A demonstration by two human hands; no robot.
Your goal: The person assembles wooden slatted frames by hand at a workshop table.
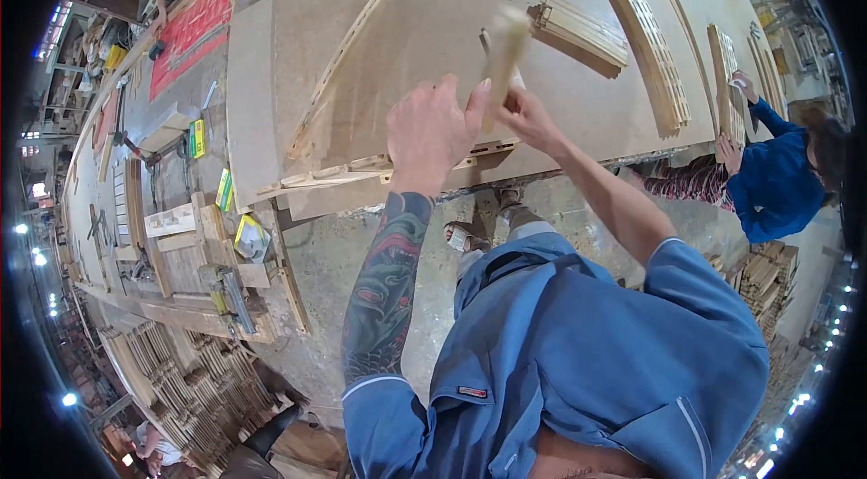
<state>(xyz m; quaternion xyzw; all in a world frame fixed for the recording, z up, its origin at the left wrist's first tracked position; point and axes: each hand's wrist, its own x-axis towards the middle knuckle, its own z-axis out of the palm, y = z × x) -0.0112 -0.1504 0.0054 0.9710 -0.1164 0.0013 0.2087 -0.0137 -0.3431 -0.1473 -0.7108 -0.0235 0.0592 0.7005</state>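
A pale wooden piece (508, 50), smeared by motion, stands up between my two hands over the near part of the table. My right hand (531, 118) is closed around its lower part. Beside it, my left hand (429, 131) shows its back, with the thumb held apart and close against the piece. Slotted wooden strips (348, 170) lie along the near table edge below my left hand. A long slotted strip (334, 74) rests at an angle farther left.
Bundled strips (578, 32) and a slotted row (650, 59) lie on the table (424, 18) to the right. A co-worker in blue (777, 172) handles strips at far right. Clamps (226, 298) and a red sheet (194, 32) are at left; stacked strips (194, 389) stand lower left.
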